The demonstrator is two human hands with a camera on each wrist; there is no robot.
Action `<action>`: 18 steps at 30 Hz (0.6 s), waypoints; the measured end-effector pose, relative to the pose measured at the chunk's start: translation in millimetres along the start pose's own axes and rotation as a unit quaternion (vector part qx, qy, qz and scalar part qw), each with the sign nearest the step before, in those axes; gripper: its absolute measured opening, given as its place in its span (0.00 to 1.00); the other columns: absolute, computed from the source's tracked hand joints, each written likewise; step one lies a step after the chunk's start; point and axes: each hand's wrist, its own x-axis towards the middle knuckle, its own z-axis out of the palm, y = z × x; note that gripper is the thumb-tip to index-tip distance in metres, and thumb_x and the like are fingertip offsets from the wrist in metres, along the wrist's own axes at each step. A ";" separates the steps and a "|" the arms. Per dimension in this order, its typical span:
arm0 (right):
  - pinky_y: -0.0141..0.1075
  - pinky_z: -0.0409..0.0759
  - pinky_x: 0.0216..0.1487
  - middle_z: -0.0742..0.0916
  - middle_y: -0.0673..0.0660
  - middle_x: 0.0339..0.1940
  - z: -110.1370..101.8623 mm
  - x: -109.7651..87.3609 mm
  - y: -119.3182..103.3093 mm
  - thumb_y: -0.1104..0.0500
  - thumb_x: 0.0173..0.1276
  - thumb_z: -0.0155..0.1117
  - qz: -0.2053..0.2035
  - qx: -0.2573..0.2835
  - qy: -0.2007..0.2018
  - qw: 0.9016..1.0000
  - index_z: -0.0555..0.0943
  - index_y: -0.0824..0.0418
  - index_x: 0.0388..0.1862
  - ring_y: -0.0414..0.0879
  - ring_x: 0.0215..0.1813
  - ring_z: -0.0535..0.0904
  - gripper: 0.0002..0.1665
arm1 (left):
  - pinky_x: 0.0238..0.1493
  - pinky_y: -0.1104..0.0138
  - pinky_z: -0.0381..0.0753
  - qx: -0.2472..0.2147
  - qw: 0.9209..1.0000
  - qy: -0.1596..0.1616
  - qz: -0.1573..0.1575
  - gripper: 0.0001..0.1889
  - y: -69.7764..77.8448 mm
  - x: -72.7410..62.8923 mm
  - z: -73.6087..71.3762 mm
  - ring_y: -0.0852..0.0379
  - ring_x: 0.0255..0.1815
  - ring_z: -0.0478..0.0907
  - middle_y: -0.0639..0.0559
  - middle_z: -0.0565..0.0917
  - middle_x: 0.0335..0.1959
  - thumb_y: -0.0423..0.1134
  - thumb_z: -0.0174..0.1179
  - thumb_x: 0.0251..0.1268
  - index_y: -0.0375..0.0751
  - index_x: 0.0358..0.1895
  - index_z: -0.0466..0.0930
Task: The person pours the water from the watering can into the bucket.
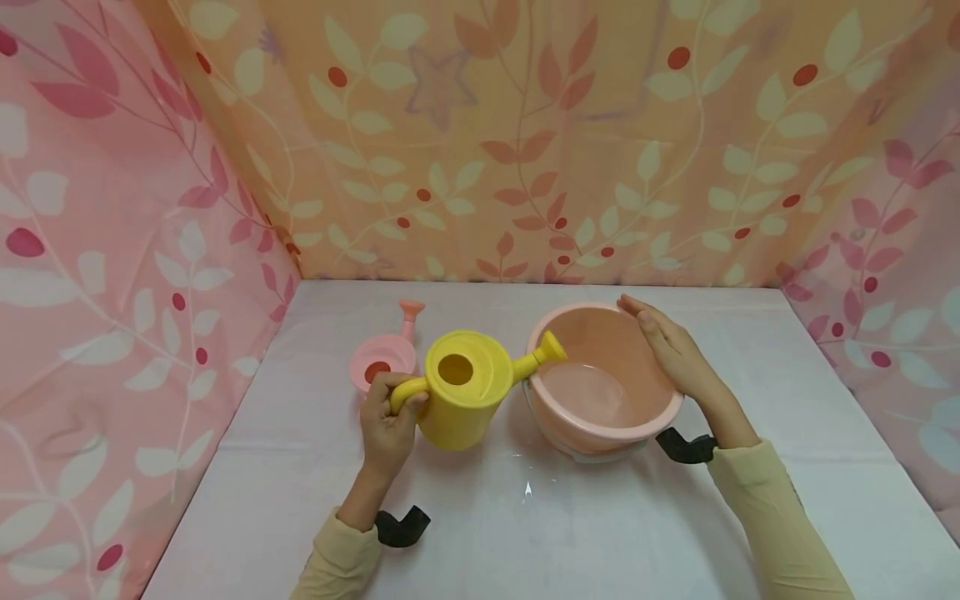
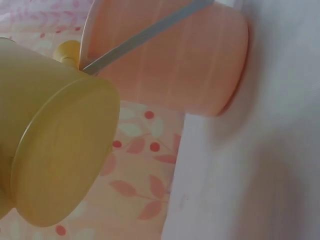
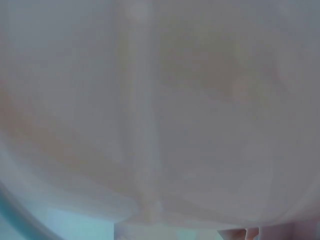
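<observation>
Over bucket (image 1: 573,432), spout (image 1: 531,363) of yellow can (image 1: 457,421); left fingers (image 1: 381,386) grip handle (image 1: 407,388), right fingers (image 1: 654,323) straight.

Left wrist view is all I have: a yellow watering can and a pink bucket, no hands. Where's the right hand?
Observer: The right hand rests against the bucket at its right-hand rim.
Operator: Is there any other can about?
Observer: Yes, a pink can sits to the left of the yellow can.
Operator: Anything on the table in front of the bucket?
Observer: A few shiny, wet-looking spots.
</observation>
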 end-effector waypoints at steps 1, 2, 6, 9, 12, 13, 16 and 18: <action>0.55 0.56 0.66 0.69 0.59 0.68 0.1 0.2 0.3 0.49 0.78 0.34 0.001 0.002 0.001 1.000 0.60 0.58 0.70 0.54 0.71 0.59 0.28 | 0.34 0.79 0.72 -0.001 1.000 0.000 0.000 0.21 0.2 0.9 0.1 0.64 0.30 0.71 0.47 0.78 0.32 0.41 0.60 0.59 0.19 0.34 0.68; 0.54 0.56 0.66 0.69 0.59 0.68 0.2 0.4 0.5 0.49 0.78 0.34 0.001 0.004 0.003 1.000 0.61 0.59 0.70 0.54 0.71 0.59 0.28 | 0.34 0.79 0.72 -0.001 1.000 0.000 0.000 0.21 0.4 1.9 0.3 0.64 0.31 0.71 0.47 0.78 0.33 0.41 0.60 0.58 0.19 0.33 0.68; 0.55 0.56 0.66 0.70 0.59 0.68 0.8 1.1 1.6 0.49 0.78 0.34 -0.003 0.004 0.003 1.000 0.61 0.59 0.70 0.54 0.70 0.60 0.27 | 0.35 0.79 0.73 -0.003 1.000 0.000 0.000 0.21 0.8 5.5 0.3 0.65 0.31 0.72 0.48 0.78 0.33 0.41 0.60 0.58 0.19 0.33 0.69; 0.55 0.56 0.66 0.70 0.59 0.68 1.0 1.4 1.7 0.49 0.78 0.34 -0.003 0.003 0.002 1.000 0.61 0.58 0.70 0.54 0.70 0.60 0.27 | 0.34 0.79 0.73 -0.016 1.000 -0.004 -0.003 0.21 0.5 8.6 -0.7 0.65 0.31 0.73 0.51 0.79 0.33 0.40 0.61 0.57 0.19 0.32 0.69; 0.54 0.56 0.67 0.70 0.58 0.68 1.2 1.1 1.0 0.49 0.78 0.34 0.002 0.003 0.002 1.000 0.61 0.58 0.70 0.53 0.71 0.59 0.27 | 0.33 0.79 0.73 -0.024 1.000 -0.006 -0.008 0.21 0.1 11.7 -1.8 0.66 0.31 0.73 0.53 0.79 0.34 0.40 0.61 0.57 0.19 0.32 0.69; 0.54 0.56 0.67 0.69 0.59 0.68 1.2 0.9 0.9 0.49 0.78 0.34 0.003 0.003 0.002 1.000 0.61 0.58 0.70 0.53 0.71 0.59 0.27 | 0.33 0.79 0.73 -0.025 1.000 -0.006 -0.009 0.21 0.2 12.6 -1.9 0.66 0.31 0.73 0.54 0.79 0.34 0.41 0.61 0.57 0.19 0.32 0.69; 0.55 0.56 0.67 0.69 0.59 0.68 1.1 0.4 1.0 0.48 0.78 0.33 0.005 0.001 0.001 1.000 0.61 0.58 0.70 0.54 0.71 0.59 0.28 | 0.32 0.78 0.72 -0.024 1.000 -0.005 -0.013 0.21 1.0 14.6 -1.5 0.66 0.30 0.72 0.54 0.79 0.33 0.41 0.61 0.56 0.19 0.32 0.70; 0.55 0.56 0.67 0.69 0.59 0.68 0.9 0.5 1.4 0.48 0.78 0.33 0.005 0.000 0.002 1.000 0.61 0.59 0.70 0.54 0.71 0.59 0.28 | 0.32 0.78 0.72 -0.029 0.999 -0.006 -0.016 0.21 1.9 15.1 -0.6 0.66 0.30 0.72 0.54 0.79 0.33 0.41 0.61 0.56 0.19 0.32 0.70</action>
